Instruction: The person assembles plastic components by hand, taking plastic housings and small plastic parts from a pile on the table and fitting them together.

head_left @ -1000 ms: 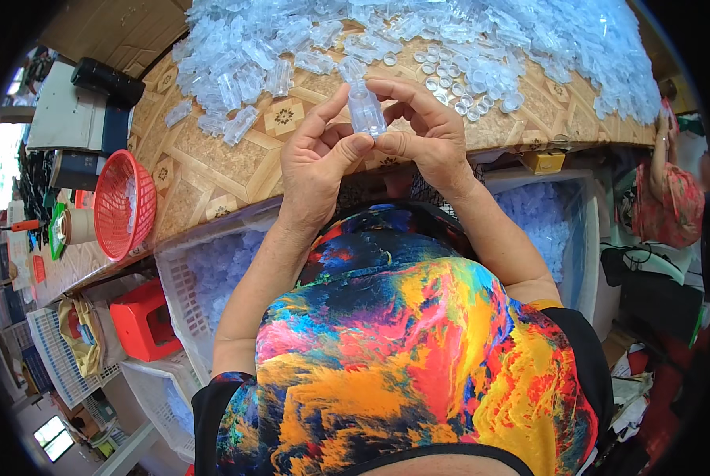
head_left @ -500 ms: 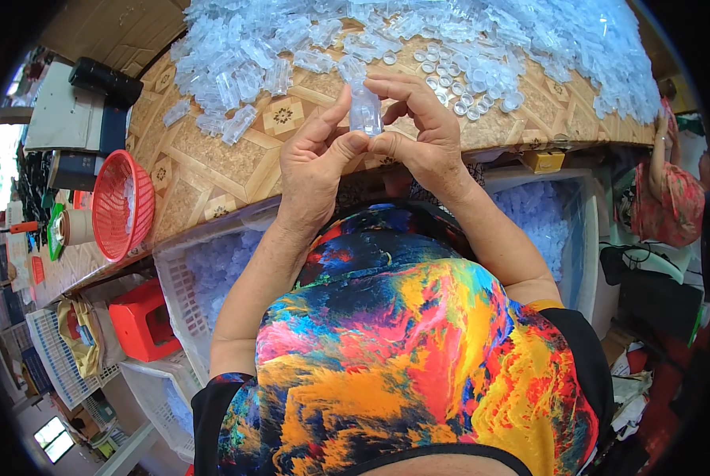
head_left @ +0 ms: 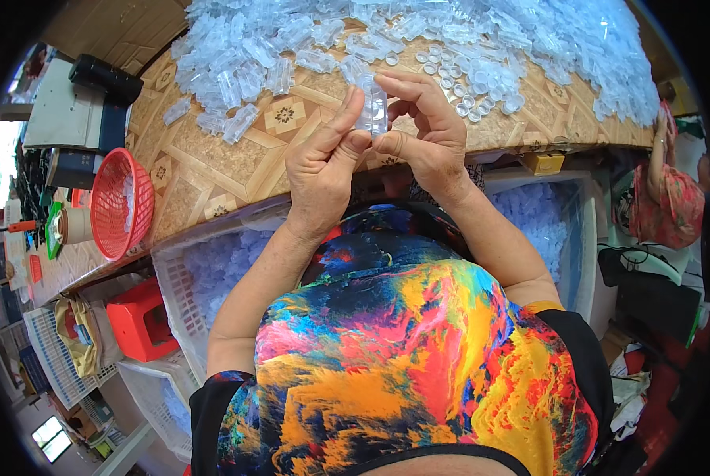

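Between my two hands is a small clear plastic container (head_left: pixel 376 111), roughly upright above the table's near edge. My left hand (head_left: pixel 323 163) closes on its left side, thumb low and fingers alongside. On the other side, my right hand (head_left: pixel 430 131) grips it with the thumb near its lower end and the index finger curled by the top. Beyond them spreads a big pile of similar clear plastic pieces (head_left: pixel 307 32). Several small round clear caps (head_left: pixel 448 82) lie scattered on the patterned table (head_left: pixel 279 170), just past my right hand.
A red plastic basket (head_left: pixel 140 202) stands at the table's left end, by a tape roll (head_left: pixel 77 227) and stacked boxes. Crates of clear pieces sit below the table edge, including a right crate (head_left: pixel 589 230). A red stool (head_left: pixel 128 321) is at lower left; another person (head_left: pixel 668 202) is far right.
My left hand has shifted slightly right and its fingers lie straighter along the container. The container has moved a little right and turned somewhat.
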Motion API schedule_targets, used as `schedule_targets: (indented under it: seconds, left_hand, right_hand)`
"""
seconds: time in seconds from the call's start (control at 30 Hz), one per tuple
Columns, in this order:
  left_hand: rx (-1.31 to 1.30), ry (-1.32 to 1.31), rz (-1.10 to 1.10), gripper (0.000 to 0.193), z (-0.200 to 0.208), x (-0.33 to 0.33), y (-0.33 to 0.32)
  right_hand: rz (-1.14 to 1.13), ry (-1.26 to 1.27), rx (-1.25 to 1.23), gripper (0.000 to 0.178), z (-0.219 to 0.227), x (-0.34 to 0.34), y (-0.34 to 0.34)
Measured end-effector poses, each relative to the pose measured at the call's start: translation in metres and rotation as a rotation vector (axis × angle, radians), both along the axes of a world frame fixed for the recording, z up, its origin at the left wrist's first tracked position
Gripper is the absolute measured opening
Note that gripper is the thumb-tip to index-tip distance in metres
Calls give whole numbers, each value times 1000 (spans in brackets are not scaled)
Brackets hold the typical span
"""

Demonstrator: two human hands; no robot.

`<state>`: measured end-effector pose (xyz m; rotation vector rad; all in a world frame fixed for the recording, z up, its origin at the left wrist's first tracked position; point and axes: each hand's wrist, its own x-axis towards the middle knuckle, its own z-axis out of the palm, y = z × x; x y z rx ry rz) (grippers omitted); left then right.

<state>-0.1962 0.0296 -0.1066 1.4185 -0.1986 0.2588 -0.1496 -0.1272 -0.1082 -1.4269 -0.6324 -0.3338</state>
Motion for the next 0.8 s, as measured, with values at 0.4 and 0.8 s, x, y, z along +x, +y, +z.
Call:
schedule_targets:
  seconds: [0.4,0.8]
  left_hand:
    - [-68,61,-44,41,7,-3,2]
    - [-71,8,-99,35,10,-5,2]
  right_hand:
    - [13,63,-44,63,4,-4,1]
    - [-168,-138,-198,56,5,-3,3]
